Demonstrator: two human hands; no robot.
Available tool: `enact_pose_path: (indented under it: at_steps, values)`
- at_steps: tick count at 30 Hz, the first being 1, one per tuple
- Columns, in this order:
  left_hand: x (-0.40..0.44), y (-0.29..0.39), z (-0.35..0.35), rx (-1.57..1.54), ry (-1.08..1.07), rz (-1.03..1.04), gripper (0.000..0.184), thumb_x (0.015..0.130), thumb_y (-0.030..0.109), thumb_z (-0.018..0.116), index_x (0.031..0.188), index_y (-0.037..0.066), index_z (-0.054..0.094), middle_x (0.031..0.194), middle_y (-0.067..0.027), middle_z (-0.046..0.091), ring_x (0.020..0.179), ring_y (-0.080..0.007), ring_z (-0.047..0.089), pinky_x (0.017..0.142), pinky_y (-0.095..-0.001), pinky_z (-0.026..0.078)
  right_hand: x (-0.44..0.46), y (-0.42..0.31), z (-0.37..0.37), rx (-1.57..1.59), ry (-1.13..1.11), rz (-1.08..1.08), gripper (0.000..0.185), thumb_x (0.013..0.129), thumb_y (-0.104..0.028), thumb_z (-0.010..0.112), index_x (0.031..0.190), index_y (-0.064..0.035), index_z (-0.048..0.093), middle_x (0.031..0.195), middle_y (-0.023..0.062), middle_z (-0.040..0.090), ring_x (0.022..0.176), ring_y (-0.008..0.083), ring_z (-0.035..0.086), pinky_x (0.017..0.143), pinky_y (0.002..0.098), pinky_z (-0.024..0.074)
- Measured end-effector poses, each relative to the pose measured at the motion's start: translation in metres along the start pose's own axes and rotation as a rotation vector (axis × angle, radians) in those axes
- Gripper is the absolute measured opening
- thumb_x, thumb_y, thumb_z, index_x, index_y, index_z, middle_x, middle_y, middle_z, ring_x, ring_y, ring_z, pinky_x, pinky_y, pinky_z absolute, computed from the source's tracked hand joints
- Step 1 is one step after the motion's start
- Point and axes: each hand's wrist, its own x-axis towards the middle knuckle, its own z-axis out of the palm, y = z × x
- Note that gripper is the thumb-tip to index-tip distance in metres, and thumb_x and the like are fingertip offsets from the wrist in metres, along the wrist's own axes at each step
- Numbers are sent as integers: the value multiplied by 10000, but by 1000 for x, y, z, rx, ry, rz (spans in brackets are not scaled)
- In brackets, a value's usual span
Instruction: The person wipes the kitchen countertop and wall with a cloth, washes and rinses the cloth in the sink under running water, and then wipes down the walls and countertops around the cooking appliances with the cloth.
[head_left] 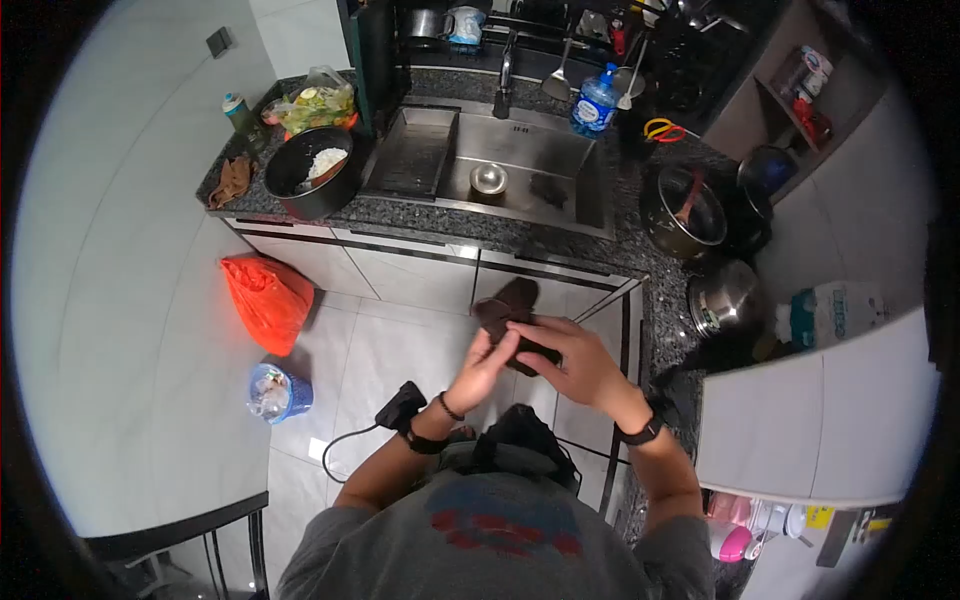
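A dark brown cloth (517,296) is bunched between my two hands, in front of the cabinets below the sink. My left hand (480,368) grips its lower left side, thumb pointing up. From the right, my right hand (575,362) pinches the same cloth, its fingers close to my left thumb. Folds of the cloth hide some of the fingertips. Beyond the hands, the steel sink (520,144) holds a small metal bowl (488,179) and a dark item (549,189).
On the left counter stand a black pot with rice (310,190) and a brown rag (232,181). A red bag (268,305) and blue bin (290,397) are on the floor. A pot (683,215) and steel lid (727,298) occupy the right counter.
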Motion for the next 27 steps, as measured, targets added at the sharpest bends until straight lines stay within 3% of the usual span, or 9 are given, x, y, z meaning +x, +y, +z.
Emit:
enact_pose_path:
  at_steps: [1, 4, 7, 8, 10, 12, 18, 20, 27]
  values:
    - [8, 3, -11, -134, 10, 55, 315, 930, 184, 470, 1222, 74, 424, 1133, -21, 519, 1016, -103, 488, 870, -247, 402, 16, 7, 2, 10, -8, 1, 338, 822, -250, 587, 1141, -140, 571, 1090, 165, 563, 1003, 334, 527, 850, 385, 427]
    - [35, 6, -40, -153, 202, 112, 291, 923, 163, 479, 1192, 52, 461, 1129, -26, 539, 1008, -95, 500, 872, -254, 405, 65, 40, 5, 11, 14, -145, 335, 844, -263, 564, 1156, -141, 564, 1118, 146, 573, 971, 293, 561, 816, 357, 450]
    - [70, 20, -62, -169, 336, 172, 309, 922, 195, 485, 1201, 63, 465, 1137, -25, 538, 1017, -108, 505, 890, -262, 400, 113, 67, -14, 212, -63, 60, 347, 853, -257, 556, 1178, -134, 552, 1086, 151, 595, 907, 237, 609, 747, 314, 482]
    - [83, 21, -71, -170, 388, 186, 312, 923, 212, 483, 1200, 69, 467, 1137, -23, 536, 1014, -111, 509, 889, -266, 403, 129, 99, -7, 269, 109, -64, 362, 870, -268, 542, 1189, -97, 539, 1043, 145, 616, 812, 176, 628, 674, 274, 497]
    - [113, 32, -88, -198, 418, 221, 325, 920, 254, 488, 1195, 82, 475, 1148, -27, 525, 1012, -124, 514, 873, -269, 419, 168, 147, -25, 402, 137, 79, 363, 885, -205, 540, 1204, -34, 514, 1044, 85, 627, 822, 119, 603, 670, 226, 487]
    - [143, 47, -95, -219, 542, 220, 357, 911, 264, 503, 1213, 82, 451, 1169, -40, 513, 1045, -159, 511, 869, -311, 441, 217, 211, -52, 756, 207, 185, 415, 903, -240, 511, 1248, -20, 447, 1055, 128, 606, 813, 151, 610, 640, 242, 508]
    - [225, 91, -109, -239, 632, 269, 358, 901, 235, 524, 1230, 120, 446, 1183, -46, 512, 1073, -192, 502, 907, -368, 423, 358, 360, -140, 1034, 546, 447, 546, 894, -355, 498, 1287, -22, 317, 1187, 188, 479, 907, 249, 577, 712, 344, 517]
    - [240, 96, -119, -231, 632, 286, 367, 895, 234, 535, 1231, 117, 448, 1189, -46, 509, 1073, -190, 498, 909, -376, 416, 397, 402, -161, 1308, 792, 518, 538, 885, -398, 494, 1226, -21, 315, 1000, 152, 518, 718, 259, 579, 613, 352, 531]
    - [281, 96, -144, -214, 723, 204, 405, 885, 235, 550, 1247, 102, 426, 1214, -49, 489, 1088, -204, 484, 901, -384, 413, 453, 455, -233, 1647, 952, 574, 495, 861, -470, 494, 1050, -19, 416, 823, 135, 536, 666, 235, 565, 568, 322, 526]
